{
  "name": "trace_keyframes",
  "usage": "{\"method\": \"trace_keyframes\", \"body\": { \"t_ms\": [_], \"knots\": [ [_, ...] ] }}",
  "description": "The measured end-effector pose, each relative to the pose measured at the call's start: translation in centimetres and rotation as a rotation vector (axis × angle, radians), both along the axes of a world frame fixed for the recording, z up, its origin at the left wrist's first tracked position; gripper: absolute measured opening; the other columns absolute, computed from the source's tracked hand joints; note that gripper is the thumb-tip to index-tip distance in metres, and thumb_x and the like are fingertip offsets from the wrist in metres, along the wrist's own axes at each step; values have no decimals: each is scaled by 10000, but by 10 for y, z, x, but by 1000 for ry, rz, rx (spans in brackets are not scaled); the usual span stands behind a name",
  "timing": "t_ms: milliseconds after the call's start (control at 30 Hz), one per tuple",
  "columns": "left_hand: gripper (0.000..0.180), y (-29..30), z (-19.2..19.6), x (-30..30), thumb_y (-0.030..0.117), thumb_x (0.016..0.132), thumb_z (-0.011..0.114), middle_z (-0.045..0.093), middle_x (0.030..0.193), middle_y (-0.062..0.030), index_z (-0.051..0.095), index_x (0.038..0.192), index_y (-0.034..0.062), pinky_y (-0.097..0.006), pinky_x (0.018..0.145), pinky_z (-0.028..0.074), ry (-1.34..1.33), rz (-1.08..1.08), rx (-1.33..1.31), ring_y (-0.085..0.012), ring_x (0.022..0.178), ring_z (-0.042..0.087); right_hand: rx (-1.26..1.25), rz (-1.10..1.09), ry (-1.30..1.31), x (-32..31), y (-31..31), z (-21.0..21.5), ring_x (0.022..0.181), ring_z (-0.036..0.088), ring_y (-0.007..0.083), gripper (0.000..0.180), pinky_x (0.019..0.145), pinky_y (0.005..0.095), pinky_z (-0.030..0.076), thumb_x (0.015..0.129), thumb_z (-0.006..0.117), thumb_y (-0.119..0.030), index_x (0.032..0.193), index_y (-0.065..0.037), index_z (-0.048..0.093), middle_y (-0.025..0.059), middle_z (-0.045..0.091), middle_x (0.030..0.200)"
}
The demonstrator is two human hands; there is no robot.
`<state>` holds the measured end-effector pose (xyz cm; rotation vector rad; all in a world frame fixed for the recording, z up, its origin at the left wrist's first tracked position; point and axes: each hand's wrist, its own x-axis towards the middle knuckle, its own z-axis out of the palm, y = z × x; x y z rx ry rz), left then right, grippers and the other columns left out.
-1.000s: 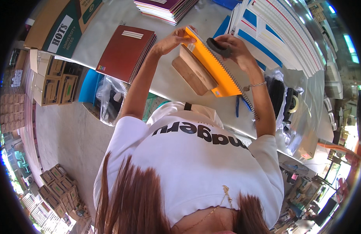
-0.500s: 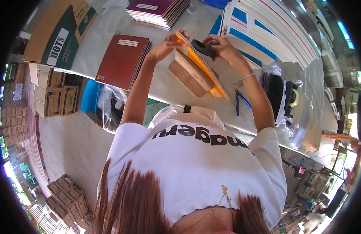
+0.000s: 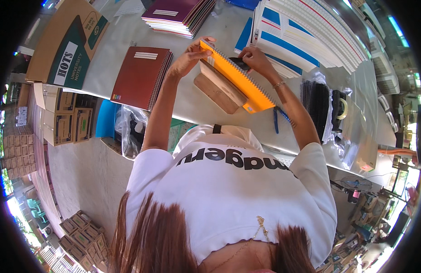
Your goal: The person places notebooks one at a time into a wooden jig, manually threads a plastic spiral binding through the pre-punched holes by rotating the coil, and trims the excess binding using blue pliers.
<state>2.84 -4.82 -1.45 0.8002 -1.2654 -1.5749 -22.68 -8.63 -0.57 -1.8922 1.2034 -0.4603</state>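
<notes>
A yellow-orange spiral notebook (image 3: 235, 78) stands tilted on the table, its wire coil along the upper right edge. My left hand (image 3: 192, 58) pinches the notebook's far left corner between thumb and fingers. Close to the coil, my right hand (image 3: 257, 59) is closed on a black rounded object (image 3: 239, 63), partly hidden behind the notebook. A wooden block (image 3: 215, 93) with a raised upper piece lies against the cover side. Blue-handled pliers (image 3: 276, 121) rest by the notebook's near end, partly covered by my right forearm.
Brown-red spiral notebooks (image 3: 141, 75) lie at left, a purple-topped stack (image 3: 167, 11) behind. Fanned white-and-blue printed sheets (image 3: 290, 41) fill the far right. Black coils (image 3: 317, 107) and a tape roll (image 3: 342, 109) sit right. A carton (image 3: 67, 45) stands far left.
The notebook has tilted so that more of its cover shows. My right hand has turned and moved slightly, hiding more of the black object. My left hand keeps its corner grip.
</notes>
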Motion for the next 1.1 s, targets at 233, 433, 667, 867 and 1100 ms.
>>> {"method": "trace_keyframes", "body": {
  "t_ms": [233, 433, 667, 867, 1100],
  "knots": [
    [532, 2, 4, -3, 173, 820, 690, 585, 993, 12, 509, 1319, 146, -295, 991, 320, 72, -29, 6, -95, 1020, 513, 379, 16, -466, 29, 12, 43, 749, 644, 144, 158, 556, 221, 573, 902, 535, -46, 1038, -7, 605, 103, 624, 924],
    [583, 6, 9, -4, 186, 822, 689, 605, 1035, 13, 476, 1364, 145, -302, 1025, 299, 38, -9, 21, -111, 1057, 513, 410, -162, -425, 18, -2, 6, 735, 637, 144, 194, 557, 256, 574, 910, 519, -110, 1036, 3, 615, 95, 638, 866],
    [678, 7, 0, 4, 175, 834, 673, 483, 1276, 11, 374, 1438, 106, -334, 1089, 207, 44, -28, 26, -136, 1208, 394, -94, 73, 41, 35, -3, 18, 703, 645, 156, 158, 502, 278, 537, 868, 538, -59, 986, 11, 617, 133, 623, 833],
    [731, 9, 13, -8, 187, 828, 673, 404, 1390, -10, 323, 1463, 92, -356, 1112, 170, 60, -3, 44, -172, 1273, 340, 162, -132, -537, 29, -7, -5, 667, 646, 159, 186, 527, 270, 553, 898, 547, -90, 1023, 23, 625, 122, 638, 873],
    [807, 2, -2, -3, 235, 792, 719, 476, 1289, -51, 302, 1479, 159, -354, 1119, 166, 84, 18, -15, -193, 1246, 382, -84, 123, 23, 35, -16, 19, 687, 652, 176, 166, 499, 271, 543, 896, 523, -44, 1046, -4, 580, 148, 606, 986]
  ]
}}
